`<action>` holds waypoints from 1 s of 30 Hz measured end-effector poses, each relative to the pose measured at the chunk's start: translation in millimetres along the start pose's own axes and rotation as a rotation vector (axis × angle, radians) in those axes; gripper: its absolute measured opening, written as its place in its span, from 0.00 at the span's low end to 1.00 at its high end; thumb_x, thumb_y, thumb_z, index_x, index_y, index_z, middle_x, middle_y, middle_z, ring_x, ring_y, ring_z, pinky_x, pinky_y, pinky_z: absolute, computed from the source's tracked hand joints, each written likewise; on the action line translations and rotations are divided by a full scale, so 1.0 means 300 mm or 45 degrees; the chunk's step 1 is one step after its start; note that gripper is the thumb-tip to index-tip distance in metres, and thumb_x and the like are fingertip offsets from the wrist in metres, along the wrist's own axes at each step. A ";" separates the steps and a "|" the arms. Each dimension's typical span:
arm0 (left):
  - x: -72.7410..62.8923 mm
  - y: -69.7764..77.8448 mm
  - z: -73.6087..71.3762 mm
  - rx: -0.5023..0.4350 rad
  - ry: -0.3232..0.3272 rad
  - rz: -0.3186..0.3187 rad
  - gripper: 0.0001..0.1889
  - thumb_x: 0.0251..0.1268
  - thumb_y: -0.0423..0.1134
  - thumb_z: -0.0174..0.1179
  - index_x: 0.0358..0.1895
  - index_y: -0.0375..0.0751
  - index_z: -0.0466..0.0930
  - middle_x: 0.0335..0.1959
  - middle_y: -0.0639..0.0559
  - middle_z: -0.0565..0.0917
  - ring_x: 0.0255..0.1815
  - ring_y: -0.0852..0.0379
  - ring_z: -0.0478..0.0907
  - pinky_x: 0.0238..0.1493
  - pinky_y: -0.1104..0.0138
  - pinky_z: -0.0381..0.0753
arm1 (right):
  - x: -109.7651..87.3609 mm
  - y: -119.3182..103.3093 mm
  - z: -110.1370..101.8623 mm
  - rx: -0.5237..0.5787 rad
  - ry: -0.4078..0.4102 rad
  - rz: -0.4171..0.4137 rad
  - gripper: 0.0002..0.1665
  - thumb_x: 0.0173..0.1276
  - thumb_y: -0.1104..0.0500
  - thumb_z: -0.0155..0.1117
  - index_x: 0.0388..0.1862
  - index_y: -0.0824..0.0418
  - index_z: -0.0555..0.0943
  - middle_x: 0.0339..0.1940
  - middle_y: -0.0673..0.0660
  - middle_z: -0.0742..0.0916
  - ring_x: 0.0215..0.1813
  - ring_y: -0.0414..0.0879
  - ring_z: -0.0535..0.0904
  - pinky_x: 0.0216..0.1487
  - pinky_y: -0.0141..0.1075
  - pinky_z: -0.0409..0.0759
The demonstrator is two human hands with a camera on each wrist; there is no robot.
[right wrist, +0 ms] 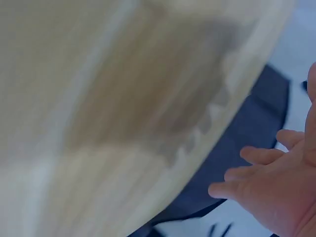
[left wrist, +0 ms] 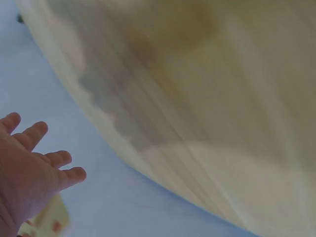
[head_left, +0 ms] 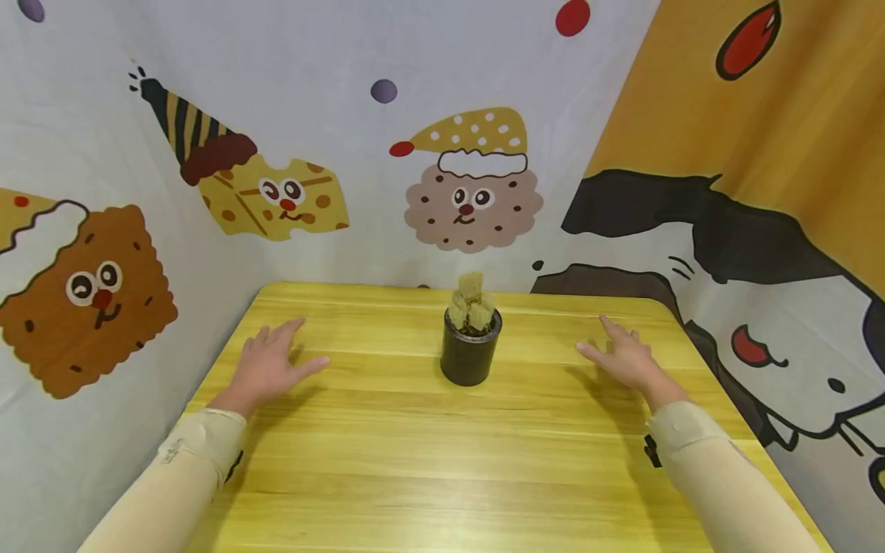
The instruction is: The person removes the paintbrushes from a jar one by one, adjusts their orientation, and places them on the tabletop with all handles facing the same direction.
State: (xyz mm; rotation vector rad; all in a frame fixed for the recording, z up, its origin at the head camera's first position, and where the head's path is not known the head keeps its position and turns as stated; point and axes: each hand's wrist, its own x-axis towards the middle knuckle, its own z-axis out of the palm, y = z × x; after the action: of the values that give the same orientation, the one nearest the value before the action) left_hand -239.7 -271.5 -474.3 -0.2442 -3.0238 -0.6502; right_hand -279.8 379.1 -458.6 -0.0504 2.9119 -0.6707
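Observation:
A small dark round pot (head_left: 468,357) stands upright at the middle of the wooden table, toward its far side. Out of it rises a pale yellowish plant (head_left: 472,301) with several stubby lobes, like a cactus. Left of the pot, my left hand (head_left: 266,369) is held over the table with fingers spread; the left wrist view shows the same hand (left wrist: 29,173) holding nothing. On the other side, my right hand (head_left: 628,359) is also spread above the table and holds nothing, as the right wrist view shows its bare fingers (right wrist: 256,157). Both hands are apart from the pot.
The yellow wood-grain table (head_left: 442,461) has rounded far corners. A white curtain (head_left: 311,46) printed with cartoon biscuits and cheese hangs close behind it and at the left. An orange part (head_left: 691,115) with a large cartoon animal borders the right side.

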 end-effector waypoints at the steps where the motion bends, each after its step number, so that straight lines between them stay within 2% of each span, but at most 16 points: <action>1: 0.007 0.027 0.007 -0.026 0.005 0.019 0.55 0.71 0.75 0.58 0.88 0.41 0.51 0.85 0.29 0.59 0.82 0.12 0.45 0.77 0.21 0.42 | 0.003 -0.030 -0.001 0.027 -0.003 -0.024 0.66 0.75 0.20 0.51 0.92 0.57 0.38 0.87 0.78 0.52 0.84 0.86 0.41 0.76 0.82 0.44; 5: 0.044 0.175 0.039 -0.124 0.022 0.111 0.52 0.71 0.74 0.59 0.87 0.46 0.55 0.86 0.37 0.62 0.84 0.19 0.49 0.80 0.25 0.44 | 0.020 -0.183 -0.016 0.158 -0.016 -0.159 0.59 0.79 0.24 0.51 0.92 0.55 0.45 0.86 0.73 0.63 0.83 0.76 0.60 0.77 0.74 0.64; 7: 0.065 0.266 0.053 -0.202 0.027 0.148 0.51 0.71 0.73 0.60 0.87 0.48 0.56 0.86 0.40 0.62 0.86 0.25 0.52 0.82 0.28 0.45 | 0.031 -0.267 -0.026 0.253 -0.022 -0.231 0.54 0.80 0.26 0.52 0.92 0.51 0.49 0.84 0.70 0.69 0.82 0.72 0.66 0.76 0.70 0.69; 12: 0.116 0.481 0.088 -0.389 0.023 0.182 0.48 0.72 0.73 0.60 0.87 0.56 0.56 0.86 0.46 0.63 0.88 0.35 0.54 0.86 0.35 0.48 | 0.056 -0.454 -0.035 0.479 -0.008 -0.367 0.46 0.81 0.30 0.54 0.89 0.47 0.58 0.77 0.63 0.79 0.76 0.63 0.76 0.73 0.64 0.75; 15: 0.141 0.576 0.111 -0.444 0.036 0.197 0.48 0.72 0.73 0.59 0.87 0.56 0.55 0.86 0.46 0.64 0.88 0.35 0.55 0.86 0.35 0.50 | 0.068 -0.530 -0.027 0.564 0.003 -0.393 0.43 0.81 0.30 0.56 0.87 0.46 0.64 0.73 0.62 0.83 0.72 0.60 0.79 0.72 0.62 0.77; 18: 0.165 0.639 0.132 -0.473 0.062 0.205 0.48 0.72 0.72 0.59 0.87 0.52 0.57 0.85 0.46 0.66 0.87 0.36 0.58 0.85 0.35 0.53 | 0.081 -0.583 -0.017 0.590 -0.006 -0.416 0.41 0.80 0.30 0.58 0.84 0.46 0.68 0.71 0.60 0.84 0.70 0.58 0.81 0.71 0.60 0.79; 21: 0.185 0.679 0.155 -0.478 0.077 0.204 0.47 0.73 0.71 0.60 0.86 0.49 0.60 0.84 0.46 0.68 0.86 0.38 0.61 0.85 0.35 0.54 | 0.091 -0.621 -0.007 0.576 -0.012 -0.435 0.39 0.79 0.32 0.61 0.81 0.48 0.73 0.70 0.59 0.84 0.69 0.57 0.81 0.69 0.58 0.80; 26: 0.203 0.720 0.184 -0.454 0.076 0.238 0.44 0.75 0.69 0.59 0.84 0.48 0.63 0.82 0.47 0.71 0.84 0.40 0.63 0.85 0.36 0.53 | 0.097 -0.657 0.001 0.537 -0.001 -0.440 0.34 0.79 0.38 0.66 0.75 0.54 0.79 0.70 0.60 0.85 0.70 0.59 0.80 0.68 0.58 0.81; 30: 0.201 0.728 0.197 -0.448 0.088 0.236 0.42 0.76 0.68 0.59 0.83 0.48 0.66 0.81 0.47 0.72 0.83 0.39 0.65 0.85 0.36 0.53 | 0.103 -0.682 0.007 0.502 -0.003 -0.459 0.27 0.80 0.42 0.67 0.68 0.56 0.84 0.66 0.60 0.87 0.67 0.58 0.81 0.65 0.57 0.83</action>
State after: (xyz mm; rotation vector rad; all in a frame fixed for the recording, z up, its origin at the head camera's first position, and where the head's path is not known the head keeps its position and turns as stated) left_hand -264.1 -42.0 -435.5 -0.4940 -2.7585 -1.1404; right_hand -310.4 192.2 -375.5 -0.5356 2.7307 -1.2844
